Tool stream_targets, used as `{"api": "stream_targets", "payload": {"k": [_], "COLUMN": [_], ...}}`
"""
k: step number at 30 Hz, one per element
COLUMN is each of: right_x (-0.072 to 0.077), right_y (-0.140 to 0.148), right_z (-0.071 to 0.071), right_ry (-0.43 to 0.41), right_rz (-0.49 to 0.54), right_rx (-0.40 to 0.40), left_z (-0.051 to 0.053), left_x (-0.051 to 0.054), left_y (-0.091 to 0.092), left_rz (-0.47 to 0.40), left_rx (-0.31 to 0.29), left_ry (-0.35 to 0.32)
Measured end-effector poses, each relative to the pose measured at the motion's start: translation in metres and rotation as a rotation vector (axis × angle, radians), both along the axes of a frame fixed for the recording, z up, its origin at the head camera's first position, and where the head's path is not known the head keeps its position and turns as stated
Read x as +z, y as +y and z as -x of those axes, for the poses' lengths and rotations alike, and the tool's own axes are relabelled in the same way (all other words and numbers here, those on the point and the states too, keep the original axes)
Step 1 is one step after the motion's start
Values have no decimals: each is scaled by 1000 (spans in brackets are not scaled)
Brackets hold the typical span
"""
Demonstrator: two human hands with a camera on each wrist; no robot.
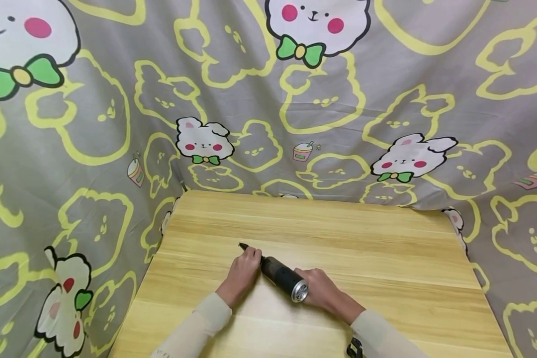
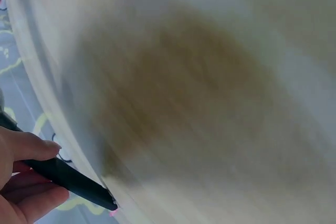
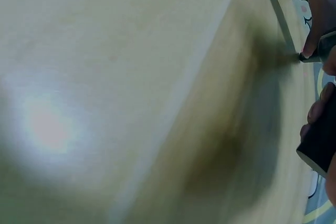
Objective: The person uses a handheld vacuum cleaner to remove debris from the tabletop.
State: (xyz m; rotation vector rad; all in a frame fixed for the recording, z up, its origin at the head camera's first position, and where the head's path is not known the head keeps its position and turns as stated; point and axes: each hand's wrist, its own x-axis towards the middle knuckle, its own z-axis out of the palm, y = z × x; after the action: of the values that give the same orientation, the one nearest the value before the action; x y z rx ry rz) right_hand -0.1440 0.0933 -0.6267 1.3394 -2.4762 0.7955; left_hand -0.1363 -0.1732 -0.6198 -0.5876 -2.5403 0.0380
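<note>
A black handheld vacuum cleaner (image 1: 283, 276) with a smoky middle section and a silver vented end is held above the wooden table, slanting from lower right to upper left. My left hand (image 1: 245, 269) grips its narrow nozzle, whose tip pokes out past the fingers. The left wrist view shows thumb and fingers pinching that dark, flat nozzle (image 2: 79, 183). Around the body curls my right hand (image 1: 318, 288), mostly behind it in the head view. In the right wrist view, fingertips (image 3: 316, 111) wrap the black body (image 3: 319, 137).
The light wooden table (image 1: 340, 233) spreads beneath both hands. A grey curtain (image 1: 250, 99) with cartoon rabbits hangs along its back and sides. Part of a small black object (image 1: 354, 348) shows by the right sleeve at the bottom edge.
</note>
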Motion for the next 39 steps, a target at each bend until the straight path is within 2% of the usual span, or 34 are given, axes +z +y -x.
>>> {"api": "stream_targets", "payload": {"k": [8,14,19,22,29,35,39], "right_x": [4,6,3,0,-1,0,1], "right_y": [-9,-6,-4,-4,-12,-20,-22], "right_z": [13,16,18,21,28,32,36], "right_ry": [123,156,136,121,165,188,203], "right_rz": [-94,-132,-105,-82,-109,-124,-147], "right_rx": [-12,-38,-40,-21,53,97,106], "left_z": [15,23,27,27,19,15,15], "left_x": [-1,-4,-4,-4,-5,-5,-7], "left_y": [-6,-1,2,1,-10,-18,-20], "left_rz": [-24,-17,-11,-15,13,13,15], "left_rx": [14,9,13,17,60,84,91], "left_ry": [-11,-19,-22,-18,-15,25,59]}}
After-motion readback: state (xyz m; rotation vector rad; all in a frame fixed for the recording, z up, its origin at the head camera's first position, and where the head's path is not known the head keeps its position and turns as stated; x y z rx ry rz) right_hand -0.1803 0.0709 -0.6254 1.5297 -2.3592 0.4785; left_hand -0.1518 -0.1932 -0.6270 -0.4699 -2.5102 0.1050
